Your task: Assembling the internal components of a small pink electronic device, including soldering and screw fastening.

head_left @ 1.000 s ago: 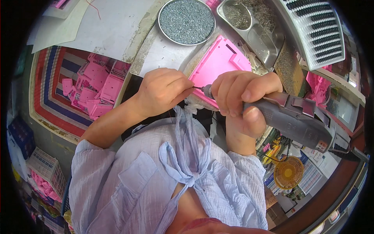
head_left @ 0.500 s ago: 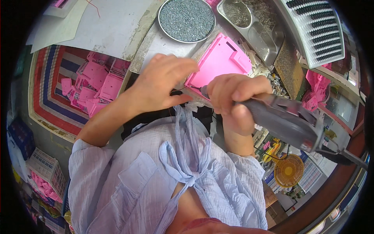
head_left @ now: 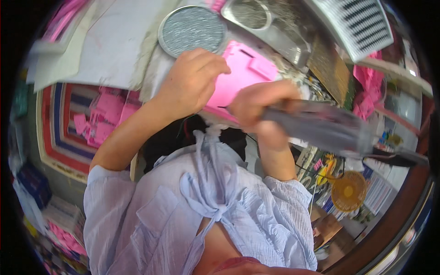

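"So, where did the pink panel (head_left: 240, 80) lie?"

"Flat at the near edge of the desk (head_left: 114, 57), tilted a little, its near right corner hidden behind the right hand (head_left: 266, 103)."

"And what did that hand have?"

"Its fingers were wrapped round a grey power screwdriver (head_left: 321, 128). The dark bit (head_left: 222, 107) pointed at the panel's near left corner; I couldn't tell whether it touched."

"The left hand (head_left: 190, 80)?"

"Held over the panel's left edge, fingers close together and bent. Whether anything small sat between them, I couldn't tell."

"What else stood around?"

"A round dish (head_left: 160, 39) of silvery screws (head_left: 193, 30) just beside the panel's far left corner, and a steel tray (head_left: 293, 51) past its far edge. Off the desk's near edge, to the left, a box with a striped lining (head_left: 59, 156) held more pink parts (head_left: 105, 110)."

"Was it sharp?"

"No, the screwdriver and screws were blurred."
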`<action>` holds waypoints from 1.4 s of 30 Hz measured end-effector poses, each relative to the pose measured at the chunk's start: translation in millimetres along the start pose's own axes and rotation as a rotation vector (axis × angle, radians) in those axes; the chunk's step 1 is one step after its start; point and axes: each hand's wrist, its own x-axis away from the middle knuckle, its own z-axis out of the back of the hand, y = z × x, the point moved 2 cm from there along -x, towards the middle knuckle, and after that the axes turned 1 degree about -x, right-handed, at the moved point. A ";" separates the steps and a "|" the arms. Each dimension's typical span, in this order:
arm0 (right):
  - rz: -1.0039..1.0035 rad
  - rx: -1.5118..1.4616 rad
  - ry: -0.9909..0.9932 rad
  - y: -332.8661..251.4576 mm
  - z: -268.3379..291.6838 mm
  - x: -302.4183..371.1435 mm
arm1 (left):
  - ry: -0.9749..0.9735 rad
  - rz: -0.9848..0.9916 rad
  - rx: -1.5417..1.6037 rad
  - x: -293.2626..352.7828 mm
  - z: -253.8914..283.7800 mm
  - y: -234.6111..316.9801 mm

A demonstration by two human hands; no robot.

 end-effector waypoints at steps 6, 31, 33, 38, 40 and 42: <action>0.167 0.054 0.270 -51.7 84.5 26.0 | -0.242 -0.178 -0.039 -24.0 -50.0 23.4; 0.045 0.268 0.284 -8.9 81.9 74.7 | -0.315 -0.124 -0.179 -22.5 -56.8 30.0; 0.046 0.290 0.303 -7.3 83.1 79.1 | -0.335 -0.125 -0.157 -24.0 -57.6 29.7; 0.093 0.030 0.349 -36.9 72.9 68.1 | -0.263 0.030 -0.052 -46.3 -46.6 24.6; 0.142 0.071 0.312 -52.2 68.2 53.3 | -0.267 -0.115 -0.278 -62.4 -56.2 5.6; 0.194 0.099 0.299 -62.3 66.7 41.2 | -0.287 -0.248 -0.453 -72.1 -53.1 4.2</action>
